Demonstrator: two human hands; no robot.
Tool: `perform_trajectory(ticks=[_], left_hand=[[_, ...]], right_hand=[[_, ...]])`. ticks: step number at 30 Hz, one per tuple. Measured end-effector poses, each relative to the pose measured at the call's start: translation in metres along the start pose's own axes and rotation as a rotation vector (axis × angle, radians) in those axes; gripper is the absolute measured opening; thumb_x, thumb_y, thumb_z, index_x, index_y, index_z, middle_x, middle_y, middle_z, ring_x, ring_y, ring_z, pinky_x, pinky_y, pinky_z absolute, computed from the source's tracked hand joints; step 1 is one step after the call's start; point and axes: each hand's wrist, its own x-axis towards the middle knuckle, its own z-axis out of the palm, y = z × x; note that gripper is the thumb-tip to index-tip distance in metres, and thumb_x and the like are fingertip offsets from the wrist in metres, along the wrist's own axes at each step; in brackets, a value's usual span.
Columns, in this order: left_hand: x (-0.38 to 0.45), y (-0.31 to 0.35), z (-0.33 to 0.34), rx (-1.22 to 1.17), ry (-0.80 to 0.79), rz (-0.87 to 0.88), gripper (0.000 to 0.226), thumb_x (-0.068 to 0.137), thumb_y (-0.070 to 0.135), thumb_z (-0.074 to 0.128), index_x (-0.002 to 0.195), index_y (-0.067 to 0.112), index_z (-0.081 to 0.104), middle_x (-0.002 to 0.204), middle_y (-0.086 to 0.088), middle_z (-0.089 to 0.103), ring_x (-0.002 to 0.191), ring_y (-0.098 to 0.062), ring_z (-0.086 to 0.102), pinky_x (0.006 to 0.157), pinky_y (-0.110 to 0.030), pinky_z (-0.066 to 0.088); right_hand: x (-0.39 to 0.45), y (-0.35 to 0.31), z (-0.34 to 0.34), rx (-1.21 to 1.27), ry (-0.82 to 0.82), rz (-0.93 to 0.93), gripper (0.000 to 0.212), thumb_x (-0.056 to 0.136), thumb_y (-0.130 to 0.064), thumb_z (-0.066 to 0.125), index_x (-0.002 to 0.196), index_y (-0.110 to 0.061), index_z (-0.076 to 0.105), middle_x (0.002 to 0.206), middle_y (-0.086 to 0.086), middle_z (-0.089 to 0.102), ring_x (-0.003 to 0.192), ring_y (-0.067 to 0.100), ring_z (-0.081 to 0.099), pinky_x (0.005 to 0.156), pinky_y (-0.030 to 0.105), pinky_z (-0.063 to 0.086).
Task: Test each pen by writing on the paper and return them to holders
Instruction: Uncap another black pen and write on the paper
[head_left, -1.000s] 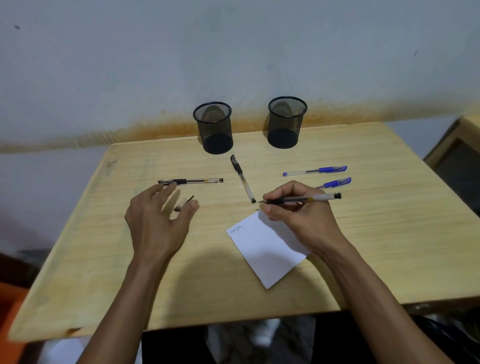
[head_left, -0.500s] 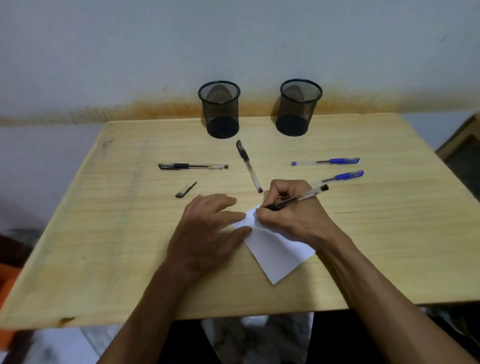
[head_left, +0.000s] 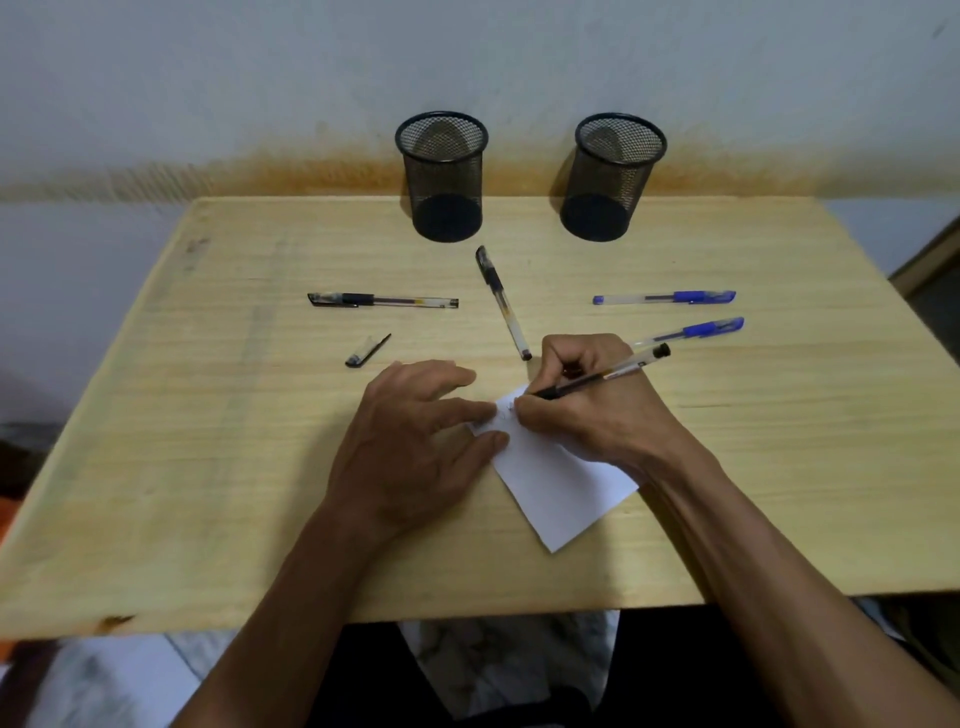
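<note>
My right hand (head_left: 587, 410) grips an uncapped black pen (head_left: 613, 371) with its tip down on the top corner of a white paper (head_left: 558, 483). My left hand (head_left: 415, 436) lies flat, its fingertips pressing the paper's left edge. A loose black pen cap (head_left: 367, 352) lies to the left of my hands. Two capped black pens (head_left: 382, 300) (head_left: 503, 301) and two blue pens (head_left: 665, 298) (head_left: 696, 331) lie on the table. Two black mesh holders (head_left: 444, 176) (head_left: 610, 176) stand at the back; I see no pens in them.
The wooden table (head_left: 208, 467) stands against a pale wall with a rusty stain along its base. A piece of wooden furniture (head_left: 935, 265) shows at the right edge. The table's front edge runs just below my forearms.
My left hand moved from beside the pen cap to the paper and now holds it down. My right hand lowered the pen tip onto the paper's top corner.
</note>
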Motion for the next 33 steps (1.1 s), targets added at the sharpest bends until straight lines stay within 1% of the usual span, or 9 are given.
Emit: perform_trajectory(ticks=[3, 6, 10, 14, 18, 23, 26, 29, 33], left_hand=[[0.0003, 0.0005, -0.0001, -0.014, 0.003, -0.003, 0.034, 0.082, 0.053, 0.066, 0.100, 0.026, 0.078, 0.119, 0.000, 0.071, 0.115, -0.022, 0.063, 0.098, -0.055, 0.045], [-0.0002, 0.0013, 0.0000, -0.009, -0.001, -0.005, 0.035, 0.082, 0.054, 0.065, 0.099, 0.027, 0.078, 0.119, 0.001, 0.070, 0.116, -0.021, 0.062, 0.099, -0.055, 0.044], [-0.0011, 0.0019, -0.0005, -0.016, 0.005, -0.021, 0.035, 0.082, 0.055, 0.064, 0.099, 0.028, 0.078, 0.120, 0.004, 0.069, 0.117, -0.019, 0.061, 0.101, -0.054, 0.043], [-0.0011, 0.0016, 0.0002, -0.018, 0.003, -0.013, 0.035, 0.082, 0.055, 0.064, 0.099, 0.028, 0.079, 0.119, 0.003, 0.070, 0.117, -0.019, 0.062, 0.100, -0.053, 0.043], [-0.0001, 0.0023, -0.0002, -0.016, 0.006, -0.012, 0.035, 0.082, 0.055, 0.064, 0.098, 0.027, 0.078, 0.118, 0.003, 0.070, 0.116, -0.019, 0.062, 0.100, -0.052, 0.043], [-0.0006, 0.0021, -0.0004, -0.016, 0.005, -0.010, 0.035, 0.081, 0.054, 0.065, 0.098, 0.026, 0.078, 0.118, 0.002, 0.071, 0.116, -0.020, 0.062, 0.101, -0.052, 0.043], [-0.0009, 0.0027, -0.0005, -0.016, 0.006, -0.013, 0.035, 0.081, 0.054, 0.065, 0.098, 0.026, 0.078, 0.118, 0.002, 0.071, 0.116, -0.020, 0.062, 0.101, -0.054, 0.044], [-0.0004, 0.0017, 0.0001, -0.021, 0.011, -0.004, 0.033, 0.081, 0.052, 0.067, 0.097, 0.025, 0.078, 0.117, 0.001, 0.071, 0.116, -0.020, 0.063, 0.099, -0.055, 0.044], [-0.0005, 0.0019, -0.0001, -0.022, 0.007, -0.003, 0.034, 0.081, 0.052, 0.067, 0.097, 0.025, 0.078, 0.118, 0.001, 0.071, 0.116, -0.019, 0.063, 0.099, -0.057, 0.043]], right_hand=[[-0.0004, -0.0015, 0.0003, 0.015, 0.012, 0.013, 0.019, 0.068, -0.003, 0.080, 0.060, -0.003, 0.062, 0.063, 0.008, 0.067, 0.058, 0.023, 0.061, 0.050, 0.035, 0.046], [-0.0016, -0.0024, 0.0009, 0.007, 0.009, 0.022, 0.018, 0.067, -0.003, 0.078, 0.060, -0.002, 0.062, 0.061, 0.006, 0.065, 0.058, 0.014, 0.058, 0.052, 0.032, 0.044], [-0.0019, -0.0017, 0.0019, 0.002, 0.038, 0.027, 0.019, 0.065, -0.006, 0.077, 0.057, -0.005, 0.060, 0.059, 0.005, 0.065, 0.056, 0.013, 0.056, 0.052, 0.031, 0.043], [-0.0022, 0.0008, 0.0024, 0.011, 0.069, 0.025, 0.018, 0.066, -0.003, 0.075, 0.059, -0.004, 0.059, 0.057, 0.007, 0.066, 0.058, 0.029, 0.062, 0.050, 0.038, 0.047], [-0.0036, -0.0012, 0.0031, 0.015, 0.052, 0.020, 0.018, 0.066, 0.001, 0.074, 0.059, -0.001, 0.058, 0.055, 0.007, 0.064, 0.053, 0.015, 0.054, 0.049, 0.030, 0.042], [-0.0044, -0.0010, 0.0045, 0.030, 0.074, 0.032, 0.019, 0.066, 0.001, 0.072, 0.059, -0.002, 0.055, 0.052, 0.003, 0.061, 0.049, 0.011, 0.052, 0.045, 0.025, 0.041], [-0.0040, -0.0003, 0.0051, 0.054, 0.084, 0.037, 0.018, 0.067, 0.001, 0.073, 0.061, -0.003, 0.057, 0.054, 0.006, 0.065, 0.050, 0.014, 0.055, 0.047, 0.031, 0.045], [-0.0059, 0.0004, 0.0047, 0.010, 0.091, 0.014, 0.021, 0.065, 0.001, 0.072, 0.058, -0.004, 0.053, 0.051, 0.002, 0.057, 0.050, 0.009, 0.048, 0.047, 0.025, 0.038], [-0.0067, -0.0014, 0.0040, 0.015, 0.118, 0.012, 0.022, 0.066, 0.002, 0.072, 0.057, -0.004, 0.052, 0.049, -0.001, 0.055, 0.049, 0.008, 0.046, 0.046, 0.023, 0.037]])
